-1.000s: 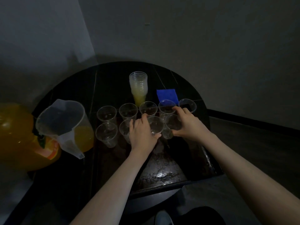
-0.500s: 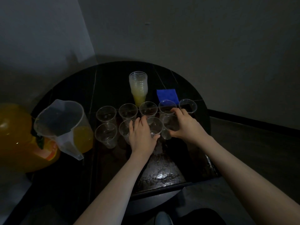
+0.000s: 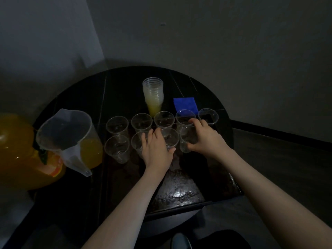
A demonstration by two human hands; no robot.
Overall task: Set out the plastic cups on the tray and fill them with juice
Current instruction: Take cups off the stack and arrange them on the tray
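Left hand [image 3: 157,150]: curled round the third cup [image 3: 169,139] of the near row, thumb at its near side, fingers over its left side and rim.
Right hand [image 3: 204,139]: grips the fourth near cup [image 3: 186,141], thumb low on its near wall, fingers reaching over the far side.
Far row: five clear cups [image 3: 117,125] upright side by side along the far part of the tray [image 3: 179,191]; whether the rightmost [image 3: 208,116] stands on the tray or just past its rim I cannot tell.
Near row: four cups, the first [image 3: 116,149] standing free at the left, the second [image 3: 138,143] partly behind the left hand; the two held ones stand just beside each other.
Fill: all the set-out cups look dry of juice.
Tray: dark, wet-looking and glinting at its near middle, on a round black desk [image 3: 80,97].
Stack [image 3: 153,96]: nested cups behind the far row, the bottom one with pale yellow liquid.
Cloth [image 3: 185,104]: blue, flat on the desk, right of the stack, behind the far row.
Jug [image 3: 68,139]: clear plastic, left of the tray, some orange juice in it, spout toward the viewer.
Bottle [image 3: 19,151]: big, orange, at the left edge, touching or just behind the jug.
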